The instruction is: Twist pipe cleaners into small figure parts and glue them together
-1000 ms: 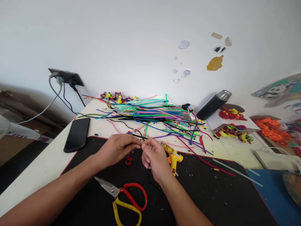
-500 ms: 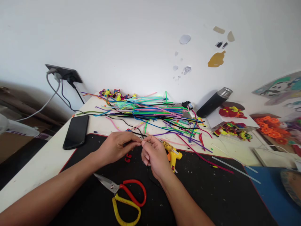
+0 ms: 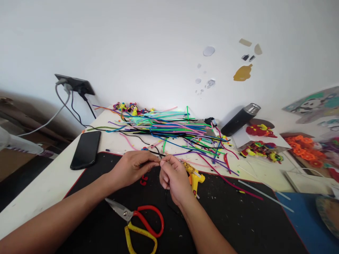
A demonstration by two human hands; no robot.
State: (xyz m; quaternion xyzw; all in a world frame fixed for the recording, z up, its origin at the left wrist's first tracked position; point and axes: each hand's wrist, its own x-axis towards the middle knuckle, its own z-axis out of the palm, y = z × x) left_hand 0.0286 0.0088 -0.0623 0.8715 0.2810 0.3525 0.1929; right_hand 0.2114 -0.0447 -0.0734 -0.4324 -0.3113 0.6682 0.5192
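My left hand [image 3: 135,166] and my right hand [image 3: 173,176] meet fingertip to fingertip over the far part of the black mat [image 3: 227,215]. Both are closed in a pinch, and whatever sits between the fingertips is too small and covered to make out. Just below my left fingers lie small curled red pieces [image 3: 143,181]. A yellow hot glue gun [image 3: 196,179] rests right beside my right hand, partly hidden by it. Nearer to me, scissors [image 3: 127,214] with one red and one yellow handle lie with their blades pointing up and left.
Behind the hands spreads a pile of colourful pipe cleaners [image 3: 174,128]. A phone [image 3: 86,150] lies at left, below a wall socket [image 3: 75,84] with cables. At right, a black flask [image 3: 239,120] leans near small figures [image 3: 262,150] and pale glue sticks [image 3: 265,195].
The whole view has shifted slightly, with the wall and socket sitting a little lower. My hands stay pinched together in nearly the same place.
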